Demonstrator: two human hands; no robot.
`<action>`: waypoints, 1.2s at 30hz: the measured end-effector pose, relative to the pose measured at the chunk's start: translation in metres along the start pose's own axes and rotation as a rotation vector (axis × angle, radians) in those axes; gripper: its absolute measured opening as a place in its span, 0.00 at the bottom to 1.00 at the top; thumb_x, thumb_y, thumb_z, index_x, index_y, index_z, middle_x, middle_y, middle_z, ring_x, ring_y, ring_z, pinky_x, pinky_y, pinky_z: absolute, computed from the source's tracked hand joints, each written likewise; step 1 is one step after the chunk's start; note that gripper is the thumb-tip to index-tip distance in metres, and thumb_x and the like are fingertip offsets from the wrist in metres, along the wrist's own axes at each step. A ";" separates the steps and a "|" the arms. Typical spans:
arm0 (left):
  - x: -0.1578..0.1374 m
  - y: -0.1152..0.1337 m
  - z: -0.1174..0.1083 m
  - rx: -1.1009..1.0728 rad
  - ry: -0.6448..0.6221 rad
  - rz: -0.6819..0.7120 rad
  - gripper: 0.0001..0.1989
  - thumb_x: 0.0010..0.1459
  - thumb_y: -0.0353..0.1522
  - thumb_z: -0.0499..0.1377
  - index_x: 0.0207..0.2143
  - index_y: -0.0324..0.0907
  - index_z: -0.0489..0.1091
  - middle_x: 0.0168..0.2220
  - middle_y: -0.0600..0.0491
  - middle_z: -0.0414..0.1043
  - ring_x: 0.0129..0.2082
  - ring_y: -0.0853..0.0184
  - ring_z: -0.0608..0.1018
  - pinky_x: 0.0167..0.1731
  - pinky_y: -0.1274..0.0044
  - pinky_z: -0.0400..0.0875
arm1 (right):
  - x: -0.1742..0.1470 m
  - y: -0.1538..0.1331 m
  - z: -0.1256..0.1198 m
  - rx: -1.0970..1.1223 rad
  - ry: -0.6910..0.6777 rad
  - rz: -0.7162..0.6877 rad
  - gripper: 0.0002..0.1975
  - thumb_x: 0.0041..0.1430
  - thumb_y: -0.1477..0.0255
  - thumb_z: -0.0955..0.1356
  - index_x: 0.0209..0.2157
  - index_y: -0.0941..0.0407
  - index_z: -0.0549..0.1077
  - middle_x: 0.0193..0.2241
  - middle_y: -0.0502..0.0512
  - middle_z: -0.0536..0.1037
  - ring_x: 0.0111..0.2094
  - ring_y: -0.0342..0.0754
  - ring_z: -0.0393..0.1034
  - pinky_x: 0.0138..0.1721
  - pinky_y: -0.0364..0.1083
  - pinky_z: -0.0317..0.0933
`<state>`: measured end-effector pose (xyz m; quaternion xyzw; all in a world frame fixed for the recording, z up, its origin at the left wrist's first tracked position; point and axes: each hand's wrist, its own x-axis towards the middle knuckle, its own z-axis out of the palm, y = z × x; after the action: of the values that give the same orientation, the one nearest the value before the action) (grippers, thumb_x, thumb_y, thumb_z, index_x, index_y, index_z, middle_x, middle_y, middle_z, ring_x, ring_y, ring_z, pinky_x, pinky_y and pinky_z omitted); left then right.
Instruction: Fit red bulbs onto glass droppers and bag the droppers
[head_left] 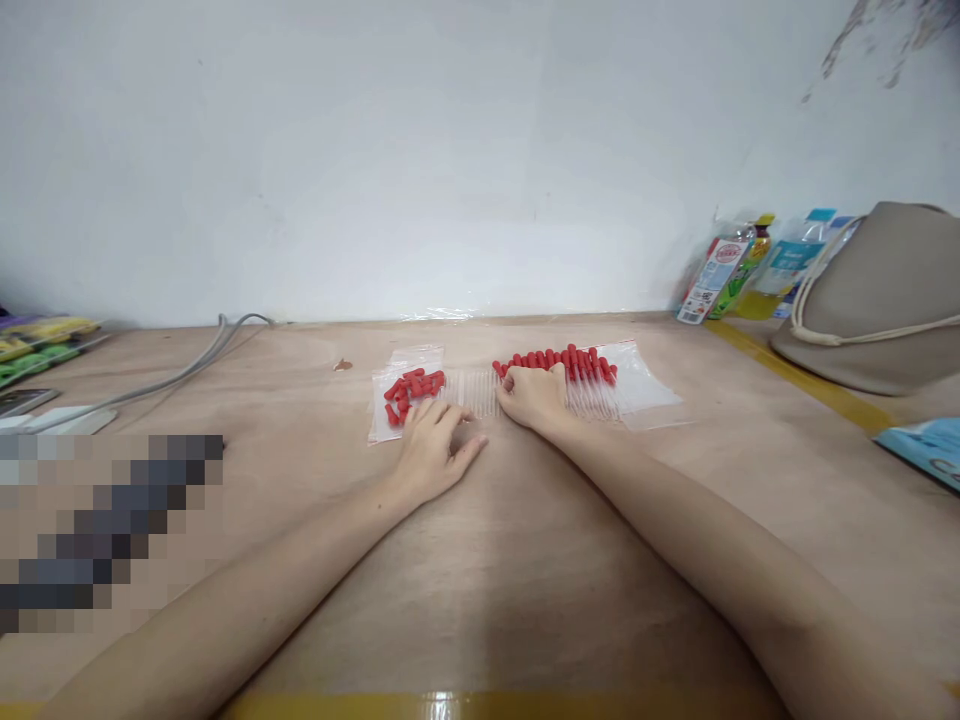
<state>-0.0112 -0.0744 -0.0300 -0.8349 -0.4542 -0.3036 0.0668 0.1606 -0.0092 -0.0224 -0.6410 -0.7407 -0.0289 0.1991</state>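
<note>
My left hand (433, 445) hovers or rests at the loose red rubber bulbs (416, 384), fingers apart and holding nothing I can see. Those bulbs lie on a clear plastic bag (380, 390). Between my hands, thin clear tubes (472, 393) lie side by side. My right hand (534, 393) is closed over the left end of a row of red-bulbed droppers (574, 362), its fingertips beside the leftmost bulb; what they pinch is hidden. Clear dropper stems (592, 400) show to the right of that hand, partly over another plastic bag (645, 385).
A grey cable (187, 372) runs along the left near a phone (26, 402). Bottles (787, 265), a carton (712, 280) and a beige bag (885, 300) stand at the back right. A blue packet (926, 450) lies at the right edge. A white wall (450, 160) closes the back.
</note>
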 end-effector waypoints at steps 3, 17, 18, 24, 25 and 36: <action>0.006 -0.010 -0.006 0.088 0.080 -0.113 0.10 0.53 0.38 0.55 0.35 0.42 0.67 0.34 0.50 0.68 0.38 0.60 0.68 0.40 0.68 0.60 | 0.001 -0.004 -0.003 -0.042 -0.053 0.034 0.12 0.52 0.68 0.59 0.25 0.57 0.71 0.24 0.55 0.75 0.28 0.48 0.66 0.41 0.51 0.42; 0.015 -0.048 -0.016 0.329 0.045 -0.215 0.08 0.45 0.38 0.59 0.26 0.42 0.69 0.30 0.48 0.66 0.35 0.56 0.68 0.35 0.64 0.59 | 0.006 -0.026 -0.011 -0.090 -0.247 0.087 0.07 0.49 0.76 0.63 0.25 0.58 0.72 0.26 0.59 0.75 0.32 0.53 0.68 0.46 0.57 0.42; 0.014 -0.048 -0.016 0.354 0.037 -0.207 0.09 0.45 0.39 0.58 0.25 0.42 0.69 0.30 0.48 0.65 0.35 0.56 0.67 0.35 0.65 0.59 | 0.007 -0.024 -0.012 -0.073 -0.264 0.103 0.08 0.50 0.74 0.62 0.25 0.58 0.72 0.26 0.59 0.75 0.32 0.53 0.68 0.45 0.57 0.43; 0.014 -0.047 -0.016 0.372 0.029 -0.223 0.10 0.49 0.39 0.56 0.23 0.41 0.69 0.30 0.47 0.65 0.35 0.56 0.67 0.36 0.65 0.58 | 0.013 -0.002 -0.038 0.072 -0.373 0.134 0.17 0.56 0.64 0.58 0.28 0.59 0.72 0.26 0.58 0.74 0.27 0.49 0.68 0.34 0.49 0.54; 0.014 -0.046 -0.016 0.368 0.045 -0.223 0.10 0.49 0.38 0.56 0.23 0.41 0.69 0.30 0.47 0.65 0.35 0.56 0.67 0.36 0.65 0.58 | 0.011 0.003 -0.043 0.098 -0.390 0.118 0.17 0.57 0.64 0.57 0.28 0.59 0.71 0.25 0.57 0.73 0.25 0.47 0.67 0.31 0.46 0.55; 0.003 0.001 -0.015 -0.001 0.014 0.053 0.05 0.50 0.32 0.56 0.27 0.40 0.68 0.30 0.51 0.64 0.33 0.63 0.66 0.36 0.70 0.62 | -0.071 0.037 -0.049 -0.140 -0.169 -0.502 0.10 0.59 0.70 0.59 0.30 0.58 0.68 0.31 0.58 0.74 0.34 0.49 0.65 0.35 0.46 0.51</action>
<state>-0.0161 -0.0787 -0.0166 -0.8444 -0.4314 -0.3078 0.0777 0.2156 -0.0838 -0.0091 -0.4497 -0.8866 -0.0748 0.0784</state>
